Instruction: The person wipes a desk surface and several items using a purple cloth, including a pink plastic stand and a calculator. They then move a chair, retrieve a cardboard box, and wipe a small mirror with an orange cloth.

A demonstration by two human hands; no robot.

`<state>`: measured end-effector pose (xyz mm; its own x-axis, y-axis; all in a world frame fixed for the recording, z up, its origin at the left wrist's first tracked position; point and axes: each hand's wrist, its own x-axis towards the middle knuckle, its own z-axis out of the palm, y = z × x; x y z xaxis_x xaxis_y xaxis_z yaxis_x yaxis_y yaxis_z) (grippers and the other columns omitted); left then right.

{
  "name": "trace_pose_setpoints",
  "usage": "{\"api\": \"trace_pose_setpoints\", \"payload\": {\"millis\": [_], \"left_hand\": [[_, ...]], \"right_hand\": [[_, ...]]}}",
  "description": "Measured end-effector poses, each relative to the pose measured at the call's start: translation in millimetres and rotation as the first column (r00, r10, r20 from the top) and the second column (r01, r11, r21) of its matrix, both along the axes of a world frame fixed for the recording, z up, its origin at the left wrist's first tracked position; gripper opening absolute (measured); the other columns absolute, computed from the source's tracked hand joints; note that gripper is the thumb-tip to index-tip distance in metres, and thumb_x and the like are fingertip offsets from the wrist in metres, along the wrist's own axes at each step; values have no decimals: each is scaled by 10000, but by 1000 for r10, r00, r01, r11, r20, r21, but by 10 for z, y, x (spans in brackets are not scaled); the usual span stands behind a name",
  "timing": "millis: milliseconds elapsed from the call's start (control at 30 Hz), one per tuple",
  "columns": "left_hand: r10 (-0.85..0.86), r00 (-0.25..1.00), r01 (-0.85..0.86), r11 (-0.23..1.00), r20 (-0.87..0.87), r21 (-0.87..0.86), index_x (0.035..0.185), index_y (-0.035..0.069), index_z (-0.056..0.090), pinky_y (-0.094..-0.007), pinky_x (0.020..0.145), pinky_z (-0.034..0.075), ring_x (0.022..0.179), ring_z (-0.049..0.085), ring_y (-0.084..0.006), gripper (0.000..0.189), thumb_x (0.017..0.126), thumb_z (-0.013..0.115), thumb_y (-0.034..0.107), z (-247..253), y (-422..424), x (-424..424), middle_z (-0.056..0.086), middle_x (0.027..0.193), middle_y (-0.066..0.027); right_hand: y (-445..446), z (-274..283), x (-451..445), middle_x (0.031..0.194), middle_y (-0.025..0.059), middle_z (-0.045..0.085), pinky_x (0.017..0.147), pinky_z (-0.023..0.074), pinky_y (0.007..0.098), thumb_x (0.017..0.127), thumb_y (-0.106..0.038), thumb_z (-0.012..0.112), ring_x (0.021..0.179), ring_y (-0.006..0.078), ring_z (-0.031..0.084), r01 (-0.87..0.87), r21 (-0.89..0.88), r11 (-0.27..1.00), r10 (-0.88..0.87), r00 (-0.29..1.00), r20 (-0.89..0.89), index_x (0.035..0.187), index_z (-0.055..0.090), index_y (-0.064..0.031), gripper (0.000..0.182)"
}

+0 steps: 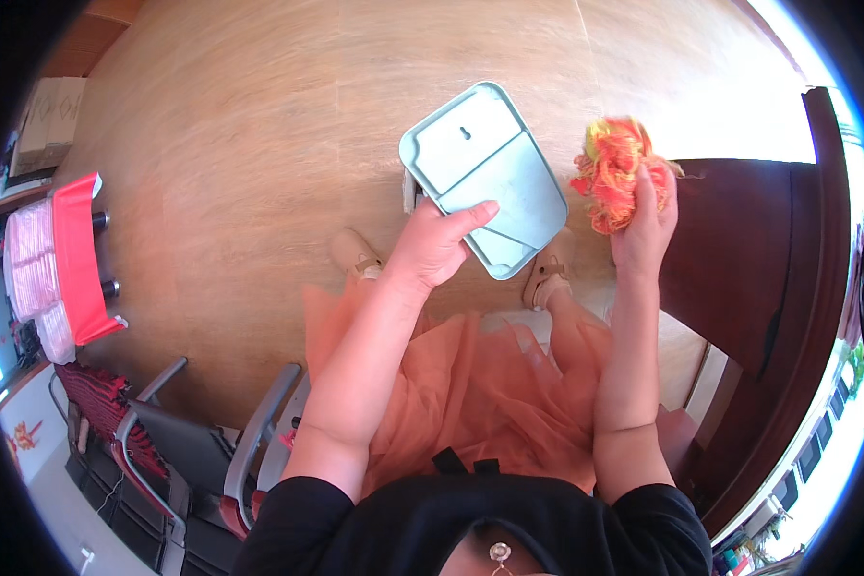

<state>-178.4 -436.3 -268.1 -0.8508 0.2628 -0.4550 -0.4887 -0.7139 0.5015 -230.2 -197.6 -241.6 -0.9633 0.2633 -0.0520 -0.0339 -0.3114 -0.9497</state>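
Observation:
My left hand [443, 241] grips the lower left edge of a light blue-green plastic tray [507, 180], its thumb lying over the surface. The tray is tilted, has rounded corners and raised ridges dividing its face, and shows a small keyhole-shaped slot near the top. To the right of it, my right hand [648, 216] is closed around a crumpled bundle of orange, red and yellow fringed cloth [615, 176]. The bundle and the tray are apart. Both are held up above the floor, in front of my orange skirt.
Wood-look flooring [259, 144] spreads below, with my beige shoes [547, 270] on it. Dark wooden furniture [734, 245] stands at right. Grey-armed chairs [187, 432] are at lower left, below a red-covered stand [83, 259] bearing clear-wrapped packs. Something partly hidden lies behind the tray.

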Motion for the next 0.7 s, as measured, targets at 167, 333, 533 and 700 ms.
{"api": "trace_pose_setpoints", "payload": {"millis": [167,333,533,700], "left_hand": [[-71,997,69,997,-41,-42,1412,51,509,-406,1019,522,1228,604,-234,533,914,695,8,-99,97,57,609,1349,-90],[-51,992,36,991,-117,-129,1350,69,551,-402,981,543,1192,621,-209,434,934,647,-7,-186,248,139,621,1302,-62],[-176,976,157,976,-125,-149,1364,52,549,-365,994,522,1176,618,-181,467,918,642,-51,-125,256,223,619,1307,-66],[-261,959,241,957,-114,-162,1393,44,525,-376,1007,519,1195,611,-192,505,915,639,-69,-128,270,244,614,1318,-72]], "right_hand": [[-434,63,212,1251,96,583,969,509,328,961,-38,627,1127,156,585,-67,326,943,130,976,-175,1263,555,-14,312],[-876,104,293,1207,126,602,1006,465,424,731,-42,811,1161,325,570,-198,789,581,475,870,-132,1115,706,-92,401],[-708,-21,156,1102,123,620,912,486,418,692,83,688,1061,348,580,19,851,526,287,937,-199,1067,700,-90,414],[-707,-42,161,1066,108,634,846,491,413,673,79,693,977,335,588,143,842,519,168,950,-264,984,691,-73,346]]}}
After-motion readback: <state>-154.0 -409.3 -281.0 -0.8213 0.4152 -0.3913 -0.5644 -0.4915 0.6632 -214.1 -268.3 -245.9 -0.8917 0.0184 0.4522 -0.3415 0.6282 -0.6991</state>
